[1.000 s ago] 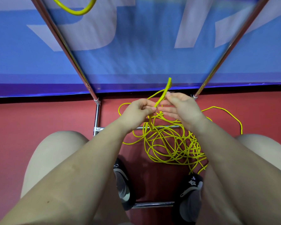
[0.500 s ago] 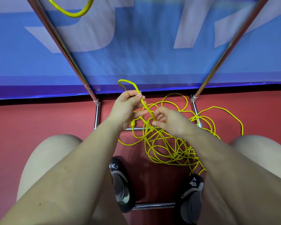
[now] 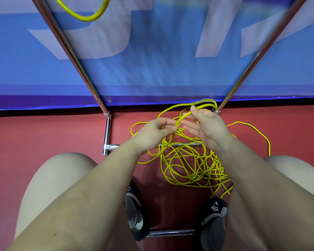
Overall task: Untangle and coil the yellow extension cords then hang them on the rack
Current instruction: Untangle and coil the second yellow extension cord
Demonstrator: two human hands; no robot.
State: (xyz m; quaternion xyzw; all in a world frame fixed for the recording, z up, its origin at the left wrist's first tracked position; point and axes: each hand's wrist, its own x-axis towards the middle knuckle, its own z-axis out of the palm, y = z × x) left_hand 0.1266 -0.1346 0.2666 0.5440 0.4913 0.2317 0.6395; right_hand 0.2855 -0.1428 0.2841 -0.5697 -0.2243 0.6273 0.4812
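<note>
A tangled yellow extension cord (image 3: 187, 165) lies in a loose heap on the red floor between my knees, draped over the rack's low crossbar. My left hand (image 3: 155, 132) pinches a strand of it between thumb and fingertips just above the heap. My right hand (image 3: 205, 126) is close beside it, palm turned left, with loops of the same cord running between its thumb and fingers and arching up behind it. A second yellow cord loop (image 3: 83, 15) hangs from the rack at top left.
The chrome rack (image 3: 108, 131) stands in front of me; its two uprights slant up to the left and right. Behind it is a blue banner wall (image 3: 152, 60). My dark shoes (image 3: 134, 211) rest by the rack's near bar (image 3: 169, 232).
My right hand has risen and swung to the right, drawing a loop of cord up behind it. The left hand dropped slightly and moved right, and its raised loop is gone.
</note>
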